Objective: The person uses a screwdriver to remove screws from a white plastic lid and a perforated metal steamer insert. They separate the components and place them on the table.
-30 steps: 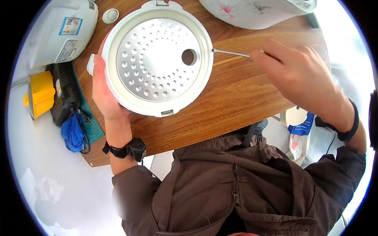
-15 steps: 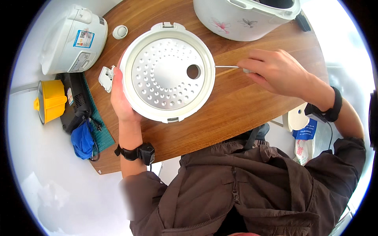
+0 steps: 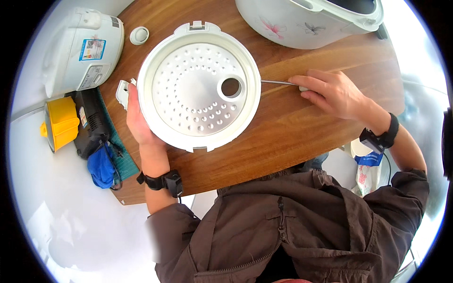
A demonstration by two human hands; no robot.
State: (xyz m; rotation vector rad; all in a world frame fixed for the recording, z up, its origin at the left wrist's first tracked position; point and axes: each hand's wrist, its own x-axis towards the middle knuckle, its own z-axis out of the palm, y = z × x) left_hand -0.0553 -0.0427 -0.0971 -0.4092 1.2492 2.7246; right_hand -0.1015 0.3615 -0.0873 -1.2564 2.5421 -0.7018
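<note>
A round white rice cooker lid (image 3: 198, 113) with a dimpled metal inner plate and a round hole right of its centre is held over the table. My left hand (image 3: 141, 120) grips its left edge, the fingers hidden beneath it. To the right, my right hand (image 3: 336, 93) is closed round the pale handle of a screwdriver (image 3: 277, 82). The thin metal shaft points left and meets the lid's right rim; its tip is out of sight. Beside my left fingertips is a small white plastic part (image 3: 122, 93).
The wooden table (image 3: 302, 137) bears a flowered white rice cooker body (image 3: 302, 26) at far right. At left stand another white rice cooker (image 3: 85, 52), a round white cap (image 3: 139, 35), a yellow container (image 3: 62, 121), a black case (image 3: 88, 120) and a blue cloth (image 3: 100, 167) by a green mat (image 3: 123, 158).
The lid has shifted slightly left and its tilt has changed. My right hand and the screwdriver have moved a little right and nearer to me, the shaft still at the lid's rim.
</note>
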